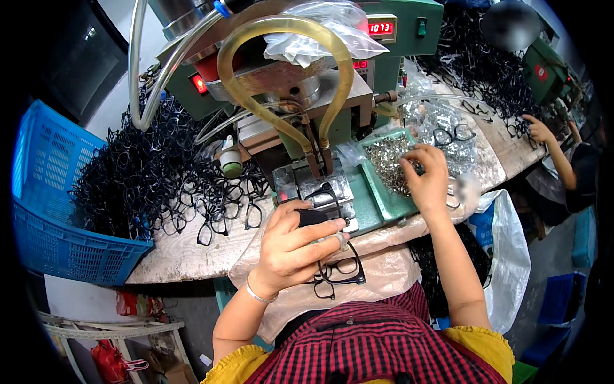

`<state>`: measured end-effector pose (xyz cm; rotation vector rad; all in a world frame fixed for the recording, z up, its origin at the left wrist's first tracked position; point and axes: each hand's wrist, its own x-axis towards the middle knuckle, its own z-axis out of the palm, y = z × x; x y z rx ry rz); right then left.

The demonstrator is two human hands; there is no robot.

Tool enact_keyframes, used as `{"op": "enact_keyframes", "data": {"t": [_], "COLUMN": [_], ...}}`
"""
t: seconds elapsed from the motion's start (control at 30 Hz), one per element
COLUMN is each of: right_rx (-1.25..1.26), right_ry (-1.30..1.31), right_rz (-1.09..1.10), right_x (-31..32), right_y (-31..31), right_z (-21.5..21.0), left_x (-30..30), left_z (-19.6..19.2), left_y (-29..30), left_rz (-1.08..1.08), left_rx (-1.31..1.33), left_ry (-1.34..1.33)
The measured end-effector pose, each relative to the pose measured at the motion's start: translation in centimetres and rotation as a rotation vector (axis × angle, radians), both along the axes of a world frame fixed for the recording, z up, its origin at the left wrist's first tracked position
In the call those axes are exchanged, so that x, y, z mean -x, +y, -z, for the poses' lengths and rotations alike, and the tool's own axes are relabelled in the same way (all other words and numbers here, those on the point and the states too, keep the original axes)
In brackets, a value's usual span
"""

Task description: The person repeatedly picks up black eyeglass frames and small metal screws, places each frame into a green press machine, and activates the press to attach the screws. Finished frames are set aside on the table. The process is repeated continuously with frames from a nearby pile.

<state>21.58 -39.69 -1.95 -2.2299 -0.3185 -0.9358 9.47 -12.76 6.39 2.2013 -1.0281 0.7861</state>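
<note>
The left hand (284, 253) is gripping a black plastic eyeglass frame (360, 278), its fingers closed, with rims showing just below them; beyond the fingertips, a grey metal press head (322, 163) is standing. The right hand (427, 176) is hovering over a heap of small silvery metal pieces (387, 168), thumb and forefinger bent close; whether they are pinching one cannot be told. Seemingly, this frame is awaiting its piece and pressing. Left of the left fingers, a tangled black frame pile (128, 179) is lying, finished or waiting unclear.
</note>
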Motion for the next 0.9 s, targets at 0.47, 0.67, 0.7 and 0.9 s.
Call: {"op": "enact_keyframes", "data": {"t": [0.47, 0.67, 0.7, 0.9], "right_rx": [0.025, -0.327, -0.349, -0.769], "right_ry": [0.015, 0.300, 0.265, -0.215], "right_rz": [-0.194, -0.134, -0.162, -0.204], "right_x": [-1.1, 0.2, 0.2, 0.8], "right_y": [1.7, 1.3, 1.6, 0.8], "right_z": [0.3, -2.0, -2.9, -8.3], "left_x": [4.4, 2.6, 1.4, -6.7], "left_z": [0.4, 3.5, 4.4, 10.1], "left_y": [1.9, 15.0, 17.1, 22.4], "left_rz": [-0.352, -0.986, -1.014, -1.430], "left_rx": [-0.002, 0.187, 0.128, -0.036], "left_ry": [-0.140, -0.079, -0.102, 0.720]}}
